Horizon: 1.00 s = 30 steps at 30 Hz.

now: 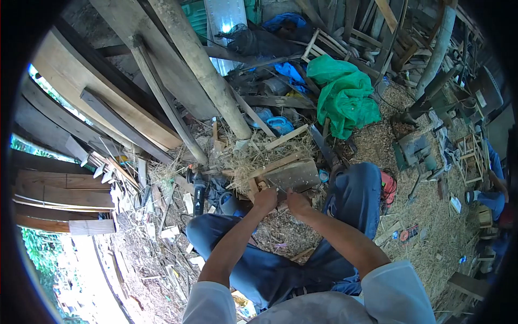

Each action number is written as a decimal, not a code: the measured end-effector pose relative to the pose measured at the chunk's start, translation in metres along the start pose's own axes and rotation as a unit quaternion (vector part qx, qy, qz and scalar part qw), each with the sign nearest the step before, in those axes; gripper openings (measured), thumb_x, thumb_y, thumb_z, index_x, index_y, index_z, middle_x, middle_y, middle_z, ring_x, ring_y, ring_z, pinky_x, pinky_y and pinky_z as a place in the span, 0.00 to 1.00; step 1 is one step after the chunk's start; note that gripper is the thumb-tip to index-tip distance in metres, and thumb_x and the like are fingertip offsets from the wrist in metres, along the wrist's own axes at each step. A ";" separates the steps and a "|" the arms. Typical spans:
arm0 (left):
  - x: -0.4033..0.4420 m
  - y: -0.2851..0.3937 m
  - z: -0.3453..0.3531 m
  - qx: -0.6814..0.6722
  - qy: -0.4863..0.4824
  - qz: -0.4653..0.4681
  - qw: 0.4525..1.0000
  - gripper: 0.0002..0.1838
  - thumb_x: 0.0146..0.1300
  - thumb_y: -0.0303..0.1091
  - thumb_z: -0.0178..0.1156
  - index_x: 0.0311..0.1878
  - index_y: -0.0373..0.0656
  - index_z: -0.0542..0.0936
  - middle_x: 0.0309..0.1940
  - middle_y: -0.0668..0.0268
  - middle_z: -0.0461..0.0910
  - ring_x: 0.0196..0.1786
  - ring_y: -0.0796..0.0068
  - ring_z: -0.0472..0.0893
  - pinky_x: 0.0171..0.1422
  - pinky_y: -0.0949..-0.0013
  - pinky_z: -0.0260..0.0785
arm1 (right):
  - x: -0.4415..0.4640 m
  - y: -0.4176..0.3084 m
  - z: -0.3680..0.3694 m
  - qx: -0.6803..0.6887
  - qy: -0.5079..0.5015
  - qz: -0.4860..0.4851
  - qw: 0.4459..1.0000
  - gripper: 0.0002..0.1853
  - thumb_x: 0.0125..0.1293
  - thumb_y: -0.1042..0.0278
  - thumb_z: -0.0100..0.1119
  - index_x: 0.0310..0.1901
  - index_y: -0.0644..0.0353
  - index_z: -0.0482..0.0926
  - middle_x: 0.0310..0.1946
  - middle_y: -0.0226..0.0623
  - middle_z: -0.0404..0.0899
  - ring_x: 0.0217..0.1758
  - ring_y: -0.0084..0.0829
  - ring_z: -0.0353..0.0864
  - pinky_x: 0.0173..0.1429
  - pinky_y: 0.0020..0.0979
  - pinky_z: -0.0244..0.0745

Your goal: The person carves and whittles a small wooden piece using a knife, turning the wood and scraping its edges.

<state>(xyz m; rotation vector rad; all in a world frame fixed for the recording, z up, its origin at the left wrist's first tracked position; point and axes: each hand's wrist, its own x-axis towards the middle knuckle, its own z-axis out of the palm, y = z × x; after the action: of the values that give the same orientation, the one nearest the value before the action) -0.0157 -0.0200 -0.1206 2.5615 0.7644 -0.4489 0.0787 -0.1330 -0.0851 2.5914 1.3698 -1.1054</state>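
Both my hands are in front of my crossed legs, close together at the near edge of a wooden board (294, 175). My left hand (265, 199) is closed, with its fingertips by the board's left end. Just to its right, my right hand (298, 203) is also closed. A thin, small piece shows between them, but its kind cannot be made out. Wood strips (275, 164) lie along the board's far side. A handsaw (322, 147) leans beyond the board, near my right knee. Left of my hands stands a dark angle grinder (199, 187).
A green plastic sheet (345, 97) lies heaped ahead to the right. Wooden posts (202, 70) and long planks (102, 86) lean at the left. A red item (387, 189) sits beside my right knee. Shavings cover the ground. Another person (491, 200) is at the far right.
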 end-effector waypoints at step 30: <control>-0.004 -0.009 0.022 0.060 0.067 0.043 0.995 0.10 0.60 0.30 0.46 0.39 0.34 0.72 0.25 0.52 0.80 0.29 0.52 0.82 0.33 0.54 0.74 | 0.006 0.010 0.005 -0.093 0.029 -0.072 0.993 0.15 0.60 0.72 0.49 0.48 0.67 0.67 0.31 0.50 0.81 0.33 0.47 0.83 0.37 0.45 0.78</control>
<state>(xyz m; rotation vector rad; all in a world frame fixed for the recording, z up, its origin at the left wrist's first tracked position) -0.0282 -0.0256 -0.1403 2.7468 0.6883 -0.3050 0.0855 -0.1363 -0.0951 2.4441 1.6109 -0.8735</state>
